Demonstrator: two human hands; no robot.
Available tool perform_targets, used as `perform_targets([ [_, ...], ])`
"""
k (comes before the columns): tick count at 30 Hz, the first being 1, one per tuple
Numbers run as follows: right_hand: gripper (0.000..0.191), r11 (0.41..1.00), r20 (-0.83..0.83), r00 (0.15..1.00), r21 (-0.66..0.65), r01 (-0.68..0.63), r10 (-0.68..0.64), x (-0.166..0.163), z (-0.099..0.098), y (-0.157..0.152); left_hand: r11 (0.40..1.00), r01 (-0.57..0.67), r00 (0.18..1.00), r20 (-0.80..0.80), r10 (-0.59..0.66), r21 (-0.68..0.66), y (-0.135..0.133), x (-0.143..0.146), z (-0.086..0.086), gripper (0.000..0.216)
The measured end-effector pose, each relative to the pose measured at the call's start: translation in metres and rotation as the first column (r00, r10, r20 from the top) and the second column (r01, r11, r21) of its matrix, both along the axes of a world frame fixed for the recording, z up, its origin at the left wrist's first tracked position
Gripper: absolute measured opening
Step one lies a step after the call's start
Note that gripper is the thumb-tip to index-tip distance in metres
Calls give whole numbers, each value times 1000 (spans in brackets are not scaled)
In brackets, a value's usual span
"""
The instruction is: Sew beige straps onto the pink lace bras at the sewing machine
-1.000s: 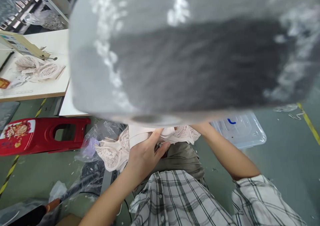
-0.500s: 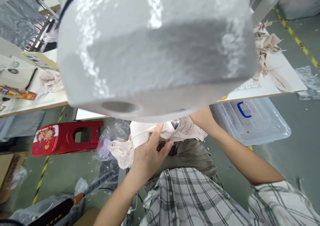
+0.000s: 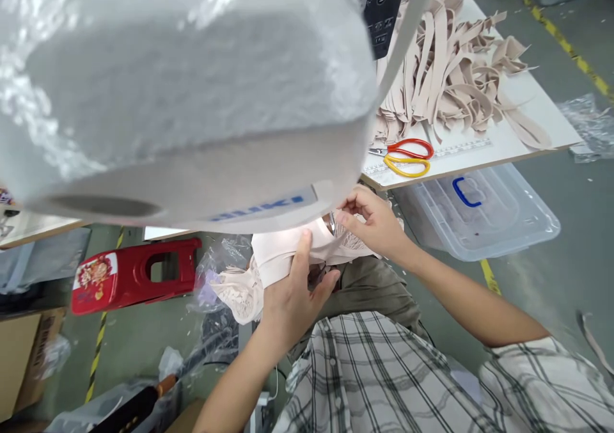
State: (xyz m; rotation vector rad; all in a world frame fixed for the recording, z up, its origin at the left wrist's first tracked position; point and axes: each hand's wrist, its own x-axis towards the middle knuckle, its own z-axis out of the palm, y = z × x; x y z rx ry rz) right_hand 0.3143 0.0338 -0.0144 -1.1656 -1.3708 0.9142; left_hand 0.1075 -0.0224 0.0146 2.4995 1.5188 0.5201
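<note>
A pale pink lace garment (image 3: 275, 254) with a smooth band lies under the sewing machine head (image 3: 201, 100), its lace parts hanging at both sides. My left hand (image 3: 295, 295) holds it from the left, one finger pressed along the band and the thumb apart below. The thumb and fingers of my right hand (image 3: 371, 222) are pinched together beside a small metal machine part (image 3: 332, 222), over the garment's right side. What lies between those fingertips is hidden. The machine head covers the area behind the garment.
Scissors (image 3: 407, 158) with red and yellow handles lie on the white table (image 3: 532, 110), near a heap of beige fabric strips (image 3: 451, 81). Below stands a clear lidded box (image 3: 489, 215). A red stool (image 3: 139, 273) is on the floor at left.
My view has shifted right, bringing the scissors and strip heap out from behind the machine head. My right hand, partly hidden before, now shows its pinched fingers. The left hand stays on the garment.
</note>
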Motion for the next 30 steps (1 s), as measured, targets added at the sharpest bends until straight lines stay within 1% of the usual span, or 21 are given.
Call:
perform_targets([
  [6,20,997,-13,997,-43,-71,71,-3,5,-11,993,37,999,-10,-36,113,-1,5,-1,76],
  [9,20,996,-13,997,-51,-73,72,-3,7,-15,994,35,999,-4,-35,105,-4,5,-3,81],
  [14,19,997,-10,999,-56,-46,46,-4,7,-21,992,64,997,27,-68,107,-7,4,-5,86],
  [18,22,998,13,1000,-55,-16,16,-7,7,-25,997,44,999,29,-46,71,-7,5,-4,87],
  [21,22,996,37,999,-94,10,-6,-11,8,-33,996,48,998,26,-50,69,-16,13,-6,86],
  [24,17,984,16,1000,-180,4,-1,-11,7,-49,985,135,990,30,-139,107,-37,25,-12,90],
  [25,18,979,-13,1000,-204,-7,5,-10,7,-55,980,179,982,44,-184,83,-44,28,-14,93],
  [26,21,975,-45,999,-223,-18,8,-6,7,-60,973,228,970,75,-230,29,-52,30,-16,95],
  [27,25,972,-71,997,-235,-20,3,-2,7,-65,957,285,952,132,-276,-54,-57,30,-17,97],
  [28,27,970,-84,996,-241,-17,-3,3,8,-70,925,345,927,216,-308,-162,-61,28,-17,96],
  [29,29,969,-84,996,-246,-18,-3,8,9,-73,877,401,895,317,-313,-264,-62,26,-16,92],
  [30,30,967,-77,997,-251,-35,16,14,10,-75,830,445,861,416,-293,-335,-61,22,-14,83],
])
